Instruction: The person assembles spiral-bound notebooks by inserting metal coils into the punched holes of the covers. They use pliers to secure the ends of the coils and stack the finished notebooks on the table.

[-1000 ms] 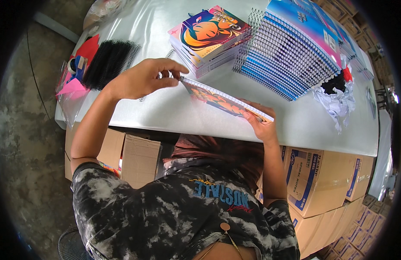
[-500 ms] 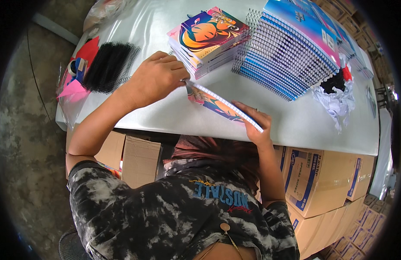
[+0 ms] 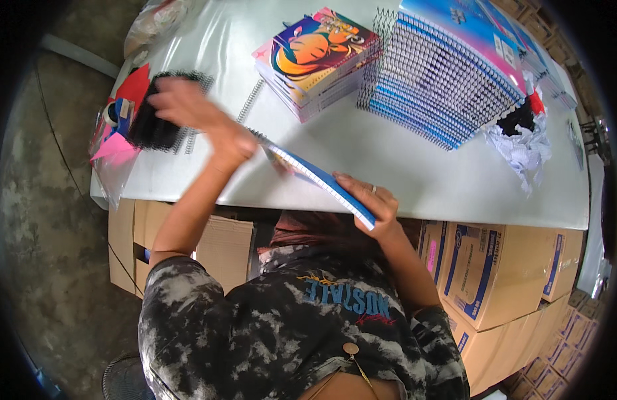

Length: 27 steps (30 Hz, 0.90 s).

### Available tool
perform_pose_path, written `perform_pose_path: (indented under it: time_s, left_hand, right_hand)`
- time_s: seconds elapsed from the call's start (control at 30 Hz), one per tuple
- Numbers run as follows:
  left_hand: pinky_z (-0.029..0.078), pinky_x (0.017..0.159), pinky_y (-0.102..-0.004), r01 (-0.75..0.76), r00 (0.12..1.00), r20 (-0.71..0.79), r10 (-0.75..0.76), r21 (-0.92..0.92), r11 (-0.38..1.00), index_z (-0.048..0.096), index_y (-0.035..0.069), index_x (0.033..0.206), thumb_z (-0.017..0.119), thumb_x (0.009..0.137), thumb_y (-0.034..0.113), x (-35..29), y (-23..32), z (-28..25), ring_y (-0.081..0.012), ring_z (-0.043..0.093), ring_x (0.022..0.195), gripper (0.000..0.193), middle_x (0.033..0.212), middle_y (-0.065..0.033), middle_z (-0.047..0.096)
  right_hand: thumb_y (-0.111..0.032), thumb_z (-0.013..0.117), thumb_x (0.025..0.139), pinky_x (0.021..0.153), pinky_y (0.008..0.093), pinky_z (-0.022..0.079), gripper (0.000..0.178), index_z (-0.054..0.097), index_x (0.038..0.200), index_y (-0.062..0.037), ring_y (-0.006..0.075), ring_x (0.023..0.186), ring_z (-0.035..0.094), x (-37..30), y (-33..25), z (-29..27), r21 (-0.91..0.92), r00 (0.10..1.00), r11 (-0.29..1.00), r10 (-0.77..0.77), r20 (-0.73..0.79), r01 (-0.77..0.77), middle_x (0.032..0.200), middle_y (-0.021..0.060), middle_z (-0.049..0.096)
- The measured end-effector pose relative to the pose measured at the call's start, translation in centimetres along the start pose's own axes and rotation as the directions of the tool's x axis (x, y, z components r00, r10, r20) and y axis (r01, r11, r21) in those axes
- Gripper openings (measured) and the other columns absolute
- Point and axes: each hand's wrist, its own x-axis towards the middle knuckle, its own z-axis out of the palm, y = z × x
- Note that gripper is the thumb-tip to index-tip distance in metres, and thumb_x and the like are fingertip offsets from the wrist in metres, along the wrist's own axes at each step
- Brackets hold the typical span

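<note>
My right hand (image 3: 372,203) grips the near right end of a notebook (image 3: 322,187), thumb and fingers on either side. The notebook is tilted on edge, its punched white edge facing up and a blue cover on one side. A short bit of dark spiral coil (image 3: 257,135) shows at its far left end. Blurred by motion, my left hand (image 3: 195,110) has its fingers stretched out over a pile of black spiral coils (image 3: 155,123). It seems to hold nothing. One loose coil (image 3: 250,100) lies on the table just right of that hand.
A stack of colourful illustrated notebooks (image 3: 322,57) stands beyond my hands. Right of it are stacked spiral-bound notebooks (image 3: 442,80) and crumpled paper (image 3: 522,150). Pink and red sheets with tape (image 3: 115,123) lie left on the white table (image 3: 448,190). Cardboard boxes (image 3: 502,267) sit below its edge.
My left hand has let go of the notebook's far end and swung left to the coil pile. My right hand has drawn the notebook slightly left and nearer, turning its blue side into view.
</note>
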Motion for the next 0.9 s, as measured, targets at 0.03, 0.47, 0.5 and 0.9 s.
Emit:
perform_pose_path:
  time_s: [0.03, 0.47, 0.5, 0.9]
  left_hand:
    - [-0.007, 0.1, -0.0634, 0.048, 0.998, 0.039, -0.047, -0.025, 0.999, 0.005, -0.01, 0.137, 0.026, 0.072, 0.081, -1.4, -0.1, 1.0, -0.0495, -0.003, 0.132, 0.114, 0.142, -0.0343, 0.0]
    - [-0.007, 0.102, -0.0588, -0.194, 0.964, -0.222, 0.146, -0.213, 0.957, 0.021, -0.011, 0.134, 0.033, 0.075, 0.076, -2.1, 1.5, 1.3, -0.043, 0.005, 0.134, 0.106, 0.138, -0.035, 0.018]
    - [-0.005, 0.102, -0.0587, -0.034, 0.926, -0.365, -0.095, -0.332, 0.943, 0.023, -0.013, 0.132, 0.036, 0.076, 0.074, -3.4, -0.4, 3.8, -0.0451, 0.007, 0.132, 0.104, 0.137, -0.0347, 0.02]
    - [-0.007, 0.101, -0.0623, 0.048, 0.997, 0.07, -0.033, -0.223, 0.974, 0.018, -0.012, 0.134, 0.028, 0.073, 0.08, -0.1, 3.9, 0.1, -0.0514, 0.002, 0.131, 0.111, 0.141, -0.0344, 0.008]
  right_hand:
    - [0.002, 0.058, 0.073, 0.077, 0.0317, 0.052, 0.032, 0.06, 0.105, 0.0056, 0.0292, 0.089, 0.065, 0.1, -0.1, 0.2, -0.008, 1.0, 1.0, 0.014, 0.004, -0.014, 0.102, 0.0201, 0.063]
    - [-0.005, 0.066, 0.075, 0.077, 0.035, 0.053, 0.031, 0.061, 0.103, 0.0067, 0.0301, 0.087, 0.066, 0.3, 0.3, -0.7, 0.015, 0.995, 0.995, -0.1, 0.005, 0.1, 0.094, 0.0227, 0.064]
    - [-0.005, 0.066, 0.074, 0.076, 0.0347, 0.053, 0.032, 0.061, 0.103, 0.0067, 0.0297, 0.087, 0.066, 0.5, 0.2, -0.4, 0.053, 0.993, 0.992, -0.117, 0.022, 0.116, 0.095, 0.022, 0.064]
    - [-0.005, 0.064, 0.074, 0.076, 0.0345, 0.053, 0.032, 0.06, 0.103, 0.007, 0.0305, 0.088, 0.065, 0.7, 0.0, 0.5, -0.022, 0.997, 0.998, -0.057, 0.051, 0.058, 0.099, 0.0202, 0.064]
